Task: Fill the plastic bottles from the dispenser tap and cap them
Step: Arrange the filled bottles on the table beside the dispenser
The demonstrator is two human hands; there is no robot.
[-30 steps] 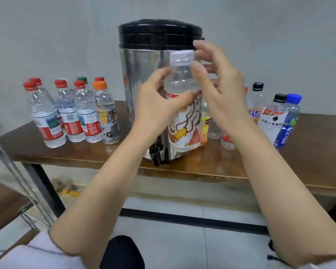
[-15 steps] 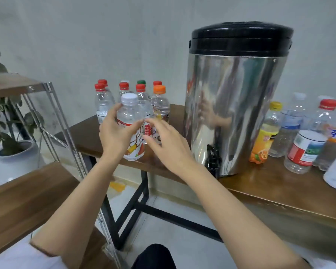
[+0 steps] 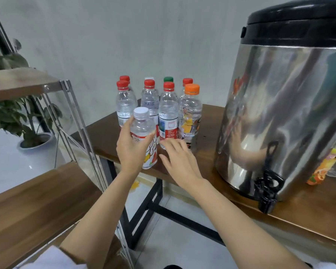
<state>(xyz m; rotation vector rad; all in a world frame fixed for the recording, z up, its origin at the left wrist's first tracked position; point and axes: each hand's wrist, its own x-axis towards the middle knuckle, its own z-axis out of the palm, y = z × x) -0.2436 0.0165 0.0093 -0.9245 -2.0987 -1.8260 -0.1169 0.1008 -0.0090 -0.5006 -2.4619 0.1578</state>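
My left hand (image 3: pixel 131 150) grips a filled bottle with a white cap (image 3: pixel 144 131) and a fruit-print label, upright at the front of the table's left end. Just right of it my right hand (image 3: pixel 179 162) hovers with fingers spread, holding nothing. Behind them stands a cluster of several capped, filled bottles (image 3: pixel 168 111), most with red caps, one with an orange cap (image 3: pixel 191 89), one green. The steel dispenser (image 3: pixel 283 113) with a black lid stands at the right; its black tap (image 3: pixel 267 188) hangs over the table's front edge.
The wooden table (image 3: pixel 202 121) has black legs. A wood and metal shelf rack (image 3: pixel 33 191) stands close on the left, with a potted plant (image 3: pixel 33 140) behind it. An orange-labelled bottle (image 3: pixel 324 166) shows right of the dispenser.
The white-capped bottle has gone from in front of the dispenser to the table's left end, carried by my left hand. My right hand has come off its cap and opened.
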